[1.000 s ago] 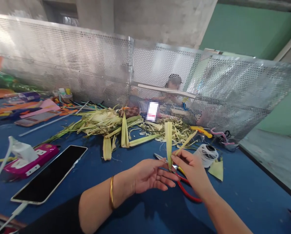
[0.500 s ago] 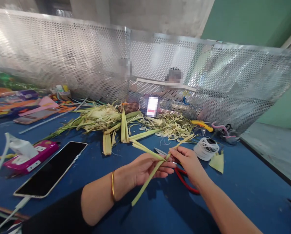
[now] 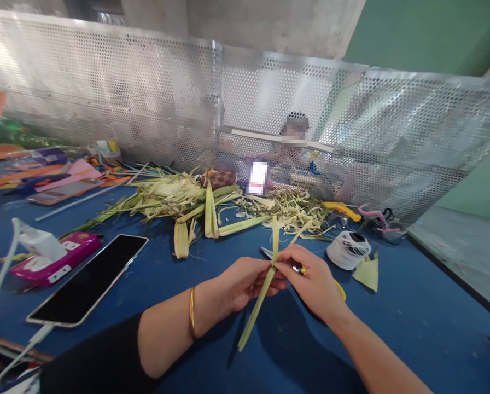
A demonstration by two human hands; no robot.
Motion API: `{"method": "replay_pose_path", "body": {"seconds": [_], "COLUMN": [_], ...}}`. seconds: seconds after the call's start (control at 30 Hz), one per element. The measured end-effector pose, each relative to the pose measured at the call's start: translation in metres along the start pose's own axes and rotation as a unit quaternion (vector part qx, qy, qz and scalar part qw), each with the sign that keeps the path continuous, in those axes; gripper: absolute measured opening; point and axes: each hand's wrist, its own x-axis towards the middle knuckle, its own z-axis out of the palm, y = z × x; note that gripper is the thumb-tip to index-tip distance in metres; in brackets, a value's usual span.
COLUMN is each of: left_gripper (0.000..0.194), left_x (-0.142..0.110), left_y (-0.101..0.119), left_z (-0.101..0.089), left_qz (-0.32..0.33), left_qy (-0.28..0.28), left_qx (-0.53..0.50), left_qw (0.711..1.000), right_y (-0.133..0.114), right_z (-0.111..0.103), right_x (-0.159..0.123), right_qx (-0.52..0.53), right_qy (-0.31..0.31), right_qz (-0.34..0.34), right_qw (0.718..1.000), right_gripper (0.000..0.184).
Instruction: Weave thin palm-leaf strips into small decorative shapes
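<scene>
On my feed, the left hand [image 3: 249, 282] was half curled, thumb against the slim, pale green strips of leaf [image 3: 255, 312] and fingers bent beneath them. The right hand [image 3: 308, 273] had its thumb and forefinger pinched together on the same strips where they met, its other fingers folded in. The strips were just above the blue tabletop [image 3: 392, 339], between both hands: one end slanted down toward me, one stood up, and a third pointed away to the right.

I judged the piece only partly formed. The strips had been brought together at one point, but all three ends stuck out loose, and I could make out no thread around the join, though fingers covered much of it. The silver-bladed scissors with a yellow handle part [image 3: 266, 252] lay partly hidden by the hands; I couldn't tell whether either touched them. The white thread spool with a dark core [image 3: 345, 251] stood apart, right of the hands, and a large heap of pale green leaf pieces [image 3: 167, 197] lay unused beyond them.
</scene>
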Motion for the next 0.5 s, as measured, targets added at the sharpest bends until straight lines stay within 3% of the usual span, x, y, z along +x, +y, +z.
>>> {"method": "replay_pose_path", "body": {"seconds": [0.23,0.33,0.5], "left_gripper": [0.021,0.012,0.015], "left_x": [0.0003,0.0011,-0.0001], "left_y": [0.0044,0.0033,0.0003], "left_z": [0.001,0.0005,-0.0013], "left_qz": [-0.015,0.014,0.062], "left_qy": [-0.013,-0.012,-0.043], "left_qx": [-0.01,0.015,0.037], "left_qw": [1.0,1.0,0.996], "right_y": [0.0044,0.0056,0.0094], "right_z": [0.0014,0.0011,-0.0012], "right_x": [0.0001,0.0007,0.0038], "right_qx": [-0.041,-0.032,0.048], "right_qy": [0.024,0.031,0.036], "right_qz": [0.042,0.046,0.095], "right_qw": [0.998,0.998,0.994], "right_gripper": [0.012,0.012,0.016]}}
